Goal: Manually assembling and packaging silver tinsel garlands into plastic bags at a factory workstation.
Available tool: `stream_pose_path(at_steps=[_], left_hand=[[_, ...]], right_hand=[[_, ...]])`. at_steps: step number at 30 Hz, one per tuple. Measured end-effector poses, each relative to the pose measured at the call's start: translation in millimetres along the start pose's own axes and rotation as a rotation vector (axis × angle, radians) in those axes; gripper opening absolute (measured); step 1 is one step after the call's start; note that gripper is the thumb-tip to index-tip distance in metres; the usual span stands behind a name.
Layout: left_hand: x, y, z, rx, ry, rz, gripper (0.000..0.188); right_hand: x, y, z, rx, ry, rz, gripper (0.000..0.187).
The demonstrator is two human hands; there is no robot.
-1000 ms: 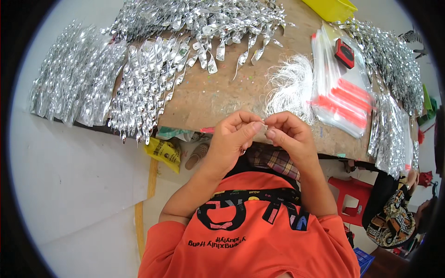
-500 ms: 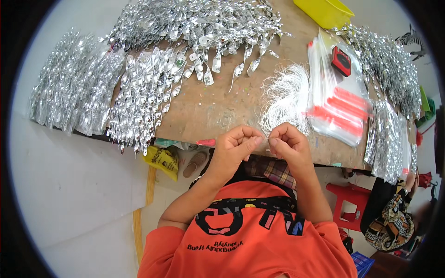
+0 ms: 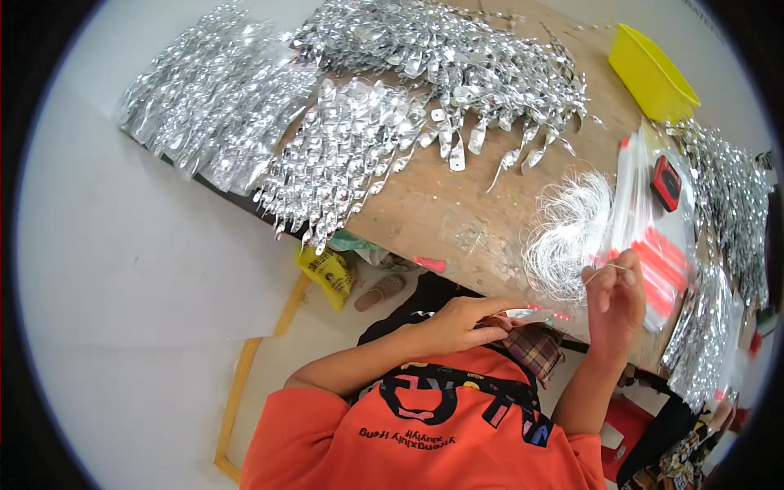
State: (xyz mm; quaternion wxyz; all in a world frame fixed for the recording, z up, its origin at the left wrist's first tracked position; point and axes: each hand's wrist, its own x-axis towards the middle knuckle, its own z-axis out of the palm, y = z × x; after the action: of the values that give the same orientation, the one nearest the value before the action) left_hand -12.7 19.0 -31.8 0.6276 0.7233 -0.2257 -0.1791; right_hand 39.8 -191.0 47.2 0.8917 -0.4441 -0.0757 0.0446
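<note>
My left hand (image 3: 457, 324) is closed at the table's front edge, its thumb and fingers around a shiny silver strip (image 3: 527, 314) whose flat end sticks out to the right. To its right, my right hand (image 3: 618, 309) is raised with thumb and fingers pinched on a thin white string (image 3: 611, 267). Just beyond the hands lies a loose heap of white strings (image 3: 567, 237). Twisted silver strips (image 3: 347, 147) hang together in dense rows over the left and far parts of the table.
Clear plastic bags with red bands (image 3: 663, 273) lie right of the strings, a red and black device (image 3: 665, 183) on them. A yellow basin (image 3: 649, 77) stands at the far right. More silver strips (image 3: 706, 335) line the right edge. A yellow bag (image 3: 327, 276) sits below the table.
My hands have parted from their shared pinch on the string. The left now holds a silver strip near the edge; the right has moved right with a string. The view has turned left.
</note>
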Motion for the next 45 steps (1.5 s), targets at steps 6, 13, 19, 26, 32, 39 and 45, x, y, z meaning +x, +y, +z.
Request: stream_pose_path(at_steps=[6, 13, 19, 26, 32, 39, 45], left_hand=[[-12, 3, -30, -0.133, 0.253, -0.185, 0.032], [11, 42, -144, 0.7, 0.92, -0.167, 0.023], [6, 33, -229, 1.073, 1.119, -0.165, 0.019], [17, 13, -248, 1.378, 1.016, -0.373, 0.032], [13, 1, -242, 1.43, 1.03, -0.304, 0.033], [6, 4, -242, 1.262, 1.032, -0.288, 0.035], [7, 14, -227, 1.284, 1.016, -0.263, 0.036]], right_hand=[[12, 8, -29, 0.06, -0.023, -0.044, 0.008], [11, 41, -28, -0.583, 0.092, -0.103, 0.013], [-1, 66, -31, -0.644, -0.019, -0.023, 0.011], [-4, 77, -46, -0.729, -0.003, 0.045, 0.011], [-2, 84, -50, -0.889, 0.005, -0.01, 0.008], [-2, 90, -53, -0.968, 0.023, -0.08, 0.007], [-2, 91, -63, -1.025, -0.035, -0.075, 0.008]])
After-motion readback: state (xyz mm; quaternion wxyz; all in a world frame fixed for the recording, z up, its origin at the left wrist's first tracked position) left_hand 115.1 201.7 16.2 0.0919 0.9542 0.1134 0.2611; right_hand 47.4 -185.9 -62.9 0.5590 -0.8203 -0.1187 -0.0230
